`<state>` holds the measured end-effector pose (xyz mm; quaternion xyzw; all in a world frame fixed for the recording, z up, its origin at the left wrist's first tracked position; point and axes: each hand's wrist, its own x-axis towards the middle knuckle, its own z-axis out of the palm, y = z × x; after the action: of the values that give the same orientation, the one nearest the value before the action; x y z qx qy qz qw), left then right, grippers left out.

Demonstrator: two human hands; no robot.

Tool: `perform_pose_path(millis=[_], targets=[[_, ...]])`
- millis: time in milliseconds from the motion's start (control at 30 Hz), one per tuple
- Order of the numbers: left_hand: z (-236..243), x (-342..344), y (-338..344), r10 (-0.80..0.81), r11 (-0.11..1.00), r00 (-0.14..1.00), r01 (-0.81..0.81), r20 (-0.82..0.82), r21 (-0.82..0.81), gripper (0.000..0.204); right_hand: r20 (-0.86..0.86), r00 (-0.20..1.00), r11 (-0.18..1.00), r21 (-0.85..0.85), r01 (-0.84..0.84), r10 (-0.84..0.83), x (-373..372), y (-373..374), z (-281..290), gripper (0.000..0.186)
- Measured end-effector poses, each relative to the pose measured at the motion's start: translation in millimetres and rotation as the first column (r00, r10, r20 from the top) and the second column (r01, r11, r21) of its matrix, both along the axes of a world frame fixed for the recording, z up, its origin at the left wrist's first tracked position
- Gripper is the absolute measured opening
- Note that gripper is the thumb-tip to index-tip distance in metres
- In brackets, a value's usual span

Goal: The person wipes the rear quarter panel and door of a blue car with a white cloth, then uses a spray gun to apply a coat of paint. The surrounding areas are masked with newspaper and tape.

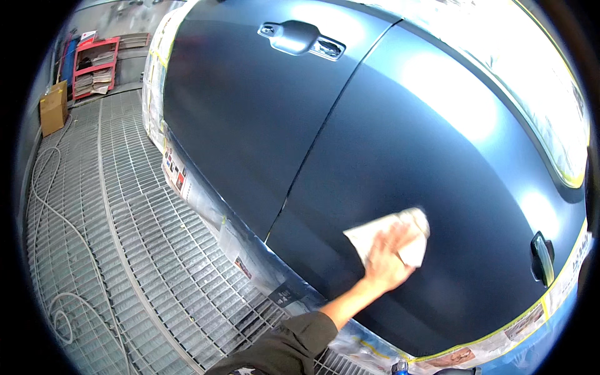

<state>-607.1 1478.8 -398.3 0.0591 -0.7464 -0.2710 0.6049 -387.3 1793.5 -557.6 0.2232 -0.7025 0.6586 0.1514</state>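
My left hand (pixel 386 257) presses a white cloth (pixel 409 237) flat against the matte dark blue side of a car (pixel 387 144). The hand and cloth are blurred with motion. They lie on the rear door panel, just right of the gap between the two doors (pixel 312 137). A dark olive sleeve (pixel 284 350) covers my forearm, which comes in from the lower edge. My right hand is not visible. One door handle (pixel 300 37) sits at the top, and another (pixel 542 257) is to the right of the cloth.
Masking paper and yellow tape (pixel 500 340) cover the car's lower edge and windows (pixel 531 69). A blue bottle cap (pixel 400 367) shows at the bottom edge. The floor is metal grating (pixel 125 237) with a pale hose (pixel 56 212). A red shelf (pixel 94 65) and a cardboard box (pixel 54 107) stand far left.
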Motion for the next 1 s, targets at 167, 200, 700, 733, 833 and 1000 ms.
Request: perform_pose_path(millis=[167,200,700,733,833,1000], targets=[[-43,-5,6,-0.193,0.708,0.975,0.058,-0.113,-0.704,0.053,0.144,0.987,0.997,-0.030,0.072,-0.067,18,-22,28,0.036],[0,13,-4,-0.303,0.688,0.794,0.565,0.527,-0.455,0.055,0.105,0.983,0.988,0.003,0.154,-0.153,20,-22,37,0.035],[104,-30,116,-0.138,0.562,0.990,0.079,0.001,-0.823,0.080,0.715,0.674,0.787,-0.519,0.335,0.185,25,7,37,0.029],[66,-36,133,-0.085,0.448,0.996,0.052,0.015,-0.892,0.077,0.726,0.665,0.792,-0.507,0.342,0.178,27,12,36,0.028],[-6,-27,133,-0.403,0.151,0.616,0.774,0.677,-0.615,0.060,0.796,0.585,0.799,-0.451,0.398,0.158,30,27,29,0.026],[85,-18,109,-0.040,0.266,0.973,0.228,0.226,-0.936,0.049,0.702,0.691,0.728,-0.563,0.392,0.171,33,53,37,0.026]])
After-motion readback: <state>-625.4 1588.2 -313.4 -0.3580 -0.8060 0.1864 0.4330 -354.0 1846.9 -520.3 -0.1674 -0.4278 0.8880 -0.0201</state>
